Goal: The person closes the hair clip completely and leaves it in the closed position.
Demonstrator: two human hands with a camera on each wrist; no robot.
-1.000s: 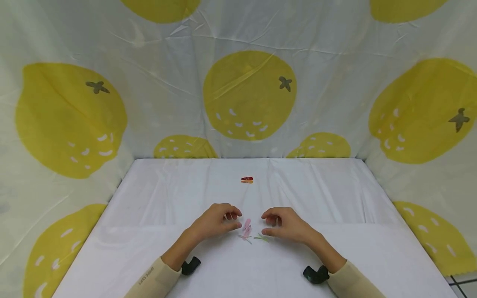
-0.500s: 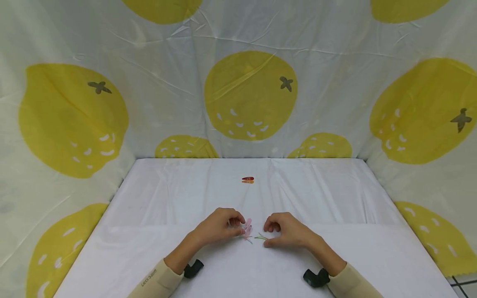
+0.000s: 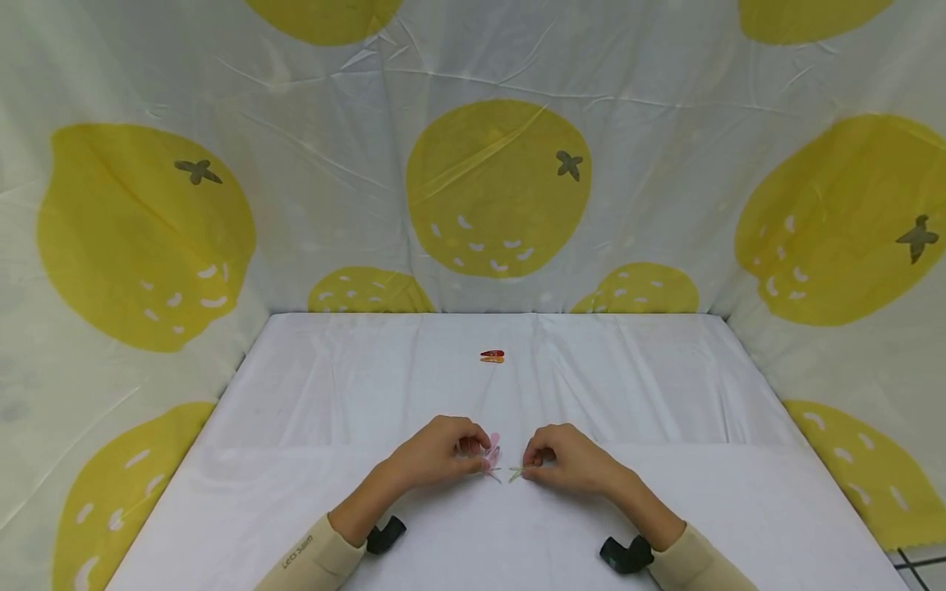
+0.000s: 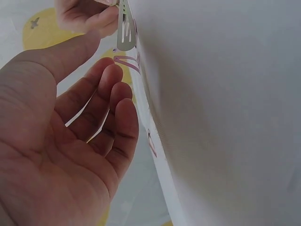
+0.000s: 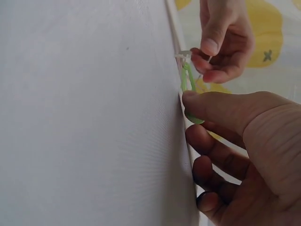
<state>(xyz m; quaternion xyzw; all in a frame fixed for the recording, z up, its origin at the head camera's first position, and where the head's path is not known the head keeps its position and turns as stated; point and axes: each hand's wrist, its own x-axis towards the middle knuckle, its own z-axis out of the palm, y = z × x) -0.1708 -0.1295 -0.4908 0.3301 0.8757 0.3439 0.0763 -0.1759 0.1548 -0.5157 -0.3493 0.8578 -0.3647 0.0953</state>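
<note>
My right hand point(image 3: 565, 455) pinches a green snap hair clip point(image 5: 189, 77) between thumb and index finger; its narrow V-shaped part points toward my left hand. My left hand point(image 3: 443, 450) is beside it, loosely curled at the pink hair clips point(image 3: 494, 451), its thumb overlapping them in the head view. A pinkish V-shaped clip part point(image 4: 127, 62) shows right at its index fingertip in the left wrist view. Close above it is a pale grey-green clip point(image 4: 125, 35). I cannot tell whether the left thumb and finger grip a clip.
A red hair clip point(image 3: 492, 354) and an orange one point(image 3: 492, 360) lie side by side farther back on the white-covered table point(image 3: 332, 369). A curtain point(image 3: 310, 189) printed with big yellow lemons surrounds the table at the back and sides.
My right thumb and index finger have closed on the green clip and turned it slightly. My left hand has moved a little right and nearer, its fingertips now at the pink clips.
</note>
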